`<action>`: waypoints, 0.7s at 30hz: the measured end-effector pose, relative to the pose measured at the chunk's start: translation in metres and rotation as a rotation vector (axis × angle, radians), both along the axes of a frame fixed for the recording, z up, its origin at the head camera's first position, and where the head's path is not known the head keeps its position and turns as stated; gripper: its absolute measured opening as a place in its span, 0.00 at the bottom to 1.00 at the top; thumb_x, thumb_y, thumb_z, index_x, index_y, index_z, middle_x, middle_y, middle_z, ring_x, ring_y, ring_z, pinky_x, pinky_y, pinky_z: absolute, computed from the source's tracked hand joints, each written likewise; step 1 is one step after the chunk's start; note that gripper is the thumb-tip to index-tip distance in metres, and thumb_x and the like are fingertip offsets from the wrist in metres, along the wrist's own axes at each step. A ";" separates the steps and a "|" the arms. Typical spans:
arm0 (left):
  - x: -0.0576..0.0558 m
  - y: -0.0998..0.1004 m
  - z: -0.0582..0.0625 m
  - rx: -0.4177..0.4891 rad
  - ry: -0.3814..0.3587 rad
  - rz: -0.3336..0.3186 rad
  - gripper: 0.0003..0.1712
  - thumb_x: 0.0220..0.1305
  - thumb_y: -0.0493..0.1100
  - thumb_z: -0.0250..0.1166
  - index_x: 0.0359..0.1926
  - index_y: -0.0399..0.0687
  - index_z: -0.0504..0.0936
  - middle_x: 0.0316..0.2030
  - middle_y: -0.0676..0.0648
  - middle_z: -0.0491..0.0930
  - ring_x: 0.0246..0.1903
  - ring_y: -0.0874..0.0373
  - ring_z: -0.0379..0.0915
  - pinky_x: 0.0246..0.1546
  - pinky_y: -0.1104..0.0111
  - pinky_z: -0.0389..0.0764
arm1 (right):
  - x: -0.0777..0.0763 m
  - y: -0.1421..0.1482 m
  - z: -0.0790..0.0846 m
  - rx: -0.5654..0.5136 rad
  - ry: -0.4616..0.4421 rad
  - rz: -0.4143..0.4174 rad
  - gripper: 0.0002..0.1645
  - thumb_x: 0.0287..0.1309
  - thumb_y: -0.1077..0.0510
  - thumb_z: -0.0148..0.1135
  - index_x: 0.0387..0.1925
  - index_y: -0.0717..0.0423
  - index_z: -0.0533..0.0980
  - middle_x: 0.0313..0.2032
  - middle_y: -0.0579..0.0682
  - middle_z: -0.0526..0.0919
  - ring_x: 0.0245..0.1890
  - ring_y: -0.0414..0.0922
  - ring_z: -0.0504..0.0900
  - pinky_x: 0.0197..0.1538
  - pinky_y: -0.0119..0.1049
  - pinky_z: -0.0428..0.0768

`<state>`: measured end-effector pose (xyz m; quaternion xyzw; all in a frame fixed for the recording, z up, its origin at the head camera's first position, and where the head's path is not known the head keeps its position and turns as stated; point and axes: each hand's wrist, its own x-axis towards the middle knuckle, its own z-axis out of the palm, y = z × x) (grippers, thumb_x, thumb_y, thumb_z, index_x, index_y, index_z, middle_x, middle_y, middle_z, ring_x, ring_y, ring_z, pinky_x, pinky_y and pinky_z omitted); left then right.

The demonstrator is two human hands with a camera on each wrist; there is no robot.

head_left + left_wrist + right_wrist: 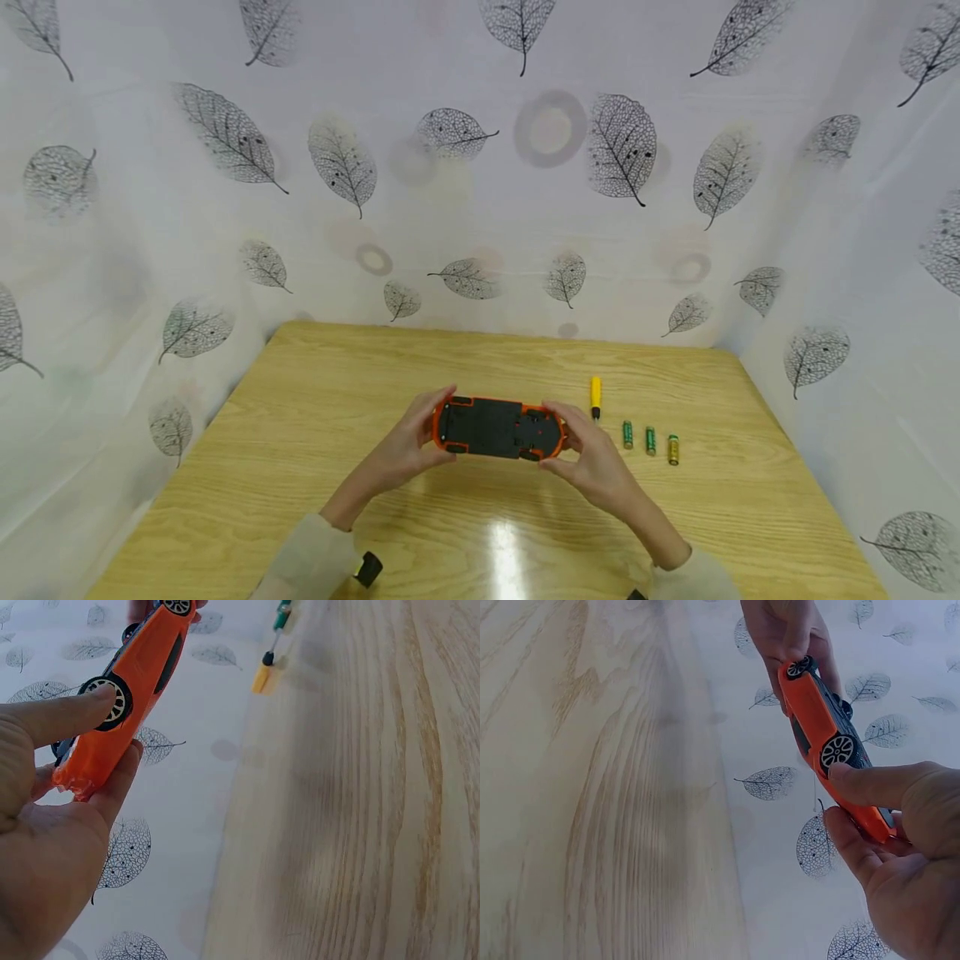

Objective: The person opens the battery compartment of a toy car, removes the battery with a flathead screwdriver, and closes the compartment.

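An orange toy car (487, 427) is held up over the table, its black underside facing the head camera. My left hand (411, 440) grips one end of it; in the left wrist view the thumb presses on a wheel (106, 703) and the fingers lie beneath the orange body. At the other end my right hand (596, 462) holds the car, and the right wrist view shows that thumb against another wheel (838, 752). The palms hide parts of both ends.
Right of the car, a yellow-handled screwdriver (596, 396) lies on the wooden table (360, 358). Beside it are two green batteries (627, 435) and a gold-coloured battery (673, 450). A white curtain (480, 208) printed with leaves hangs round the back and sides.
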<state>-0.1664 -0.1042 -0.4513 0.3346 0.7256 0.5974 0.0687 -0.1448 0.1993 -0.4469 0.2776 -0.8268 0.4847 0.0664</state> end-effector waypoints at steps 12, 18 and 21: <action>-0.001 -0.003 0.007 0.056 -0.210 0.115 0.36 0.67 0.47 0.57 0.71 0.62 0.51 0.65 0.44 0.54 0.60 0.48 0.62 0.52 0.61 0.73 | -0.003 -0.003 -0.005 0.065 0.171 -0.061 0.50 0.35 0.70 0.75 0.64 0.54 0.64 0.59 0.52 0.68 0.51 0.48 0.75 0.42 0.31 0.80; -0.005 -0.004 0.011 0.143 -0.348 0.173 0.27 0.73 0.55 0.43 0.67 0.53 0.58 0.63 0.44 0.60 0.58 0.46 0.65 0.53 0.57 0.73 | -0.002 -0.003 -0.006 0.077 0.245 -0.064 0.52 0.35 0.72 0.75 0.65 0.54 0.62 0.61 0.53 0.66 0.52 0.48 0.74 0.43 0.31 0.79; -0.006 -0.003 0.013 0.154 -0.425 0.219 0.31 0.71 0.61 0.42 0.66 0.48 0.62 0.62 0.43 0.62 0.57 0.47 0.67 0.53 0.59 0.73 | -0.001 -0.004 -0.006 0.085 0.295 -0.064 0.53 0.34 0.73 0.75 0.65 0.56 0.62 0.61 0.55 0.66 0.54 0.49 0.72 0.44 0.30 0.79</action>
